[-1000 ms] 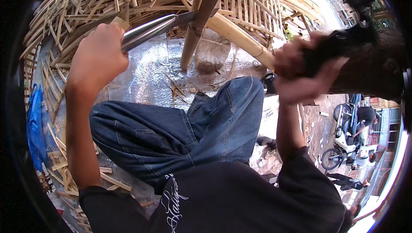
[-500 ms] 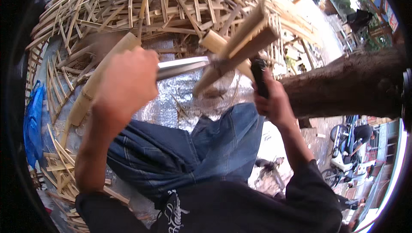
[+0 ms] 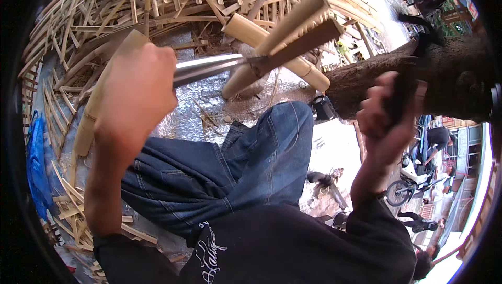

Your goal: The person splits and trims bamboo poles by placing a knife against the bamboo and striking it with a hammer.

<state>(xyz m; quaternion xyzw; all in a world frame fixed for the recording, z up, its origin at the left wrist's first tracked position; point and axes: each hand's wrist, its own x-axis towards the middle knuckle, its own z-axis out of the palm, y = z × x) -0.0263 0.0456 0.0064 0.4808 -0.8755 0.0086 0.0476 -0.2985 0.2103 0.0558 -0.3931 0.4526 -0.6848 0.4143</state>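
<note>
Head view, looking down over the person's knees in blue jeans (image 3: 230,164); the left hand (image 3: 137,88) is a closed fist, its grip wrapped around the handle end of a long steel blade (image 3: 209,68); the blade runs rightward from the fist, nearly level, and its far end sits wedged in the split end of a bamboo pole (image 3: 293,30); the pole's long axis slants up to the right, away from the fist, its two halves spread apart; the left hand is the nearer one to it. The right hand (image 3: 384,122), raised well off to the right beside a rough log (image 3: 418,75), is closed around a dark handle (image 3: 402,93). Bamboo strips (image 3: 104,12) lie heaped behind.
</note>
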